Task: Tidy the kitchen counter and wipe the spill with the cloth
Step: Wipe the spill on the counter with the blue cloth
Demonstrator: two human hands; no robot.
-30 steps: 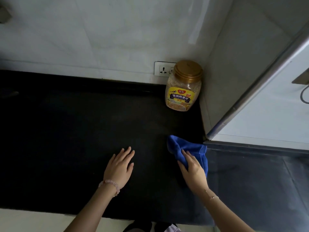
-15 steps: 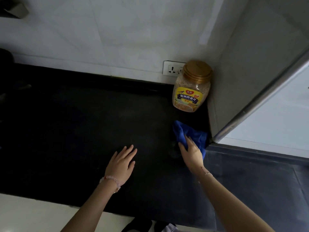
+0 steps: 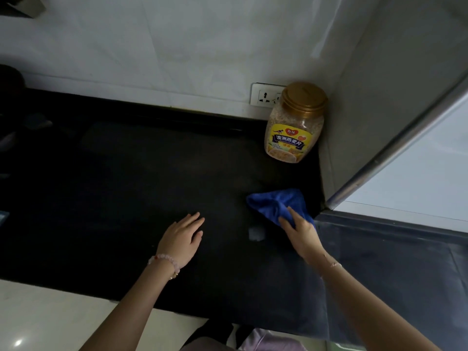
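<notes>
A blue cloth (image 3: 276, 201) lies bunched on the black counter (image 3: 126, 186) near its right end. My right hand (image 3: 301, 234) presses down on the cloth's near edge, fingers gripping it. A small pale wet patch (image 3: 256, 234) shows on the counter just left of that hand. My left hand (image 3: 182, 239) rests flat on the counter with fingers together, holding nothing, and wears a bead bracelet. An oat jar (image 3: 295, 122) with a gold lid and yellow label stands upright in the back right corner.
A wall socket (image 3: 266, 94) sits behind the jar on the white tiled wall. A grey panel with a metal edge (image 3: 395, 145) bounds the counter on the right. Dark objects are dimly visible at the far left (image 3: 12, 117).
My right hand has moved the cloth: first away toward the jar, then a little leftward, uncovering the pale patch. The left hand has stayed in place.
</notes>
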